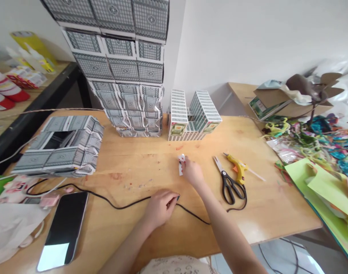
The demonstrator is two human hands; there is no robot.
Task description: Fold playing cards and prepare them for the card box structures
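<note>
My right hand [192,173] pinches a small folded playing card [181,170], white with red marks, low over the middle of the table. Closer to me, my left hand [162,207] rests with its fingers curled together. The black cord [114,206] passes under or behind that hand; whatever lies inside its fingers is hidden. Right of my right hand lie black-handled scissors [225,179], partly open, and a yellow glue gun [239,169] with a glue stick in its back end.
A tall stack built of patterned playing cards [124,68] stands at the back, beside card boxes [178,114]. On the left are a card-covered frame [68,146] and a phone [64,228]. Green paper [328,190] and colourful scraps crowd the right; bottles [8,85] stand on a side shelf.
</note>
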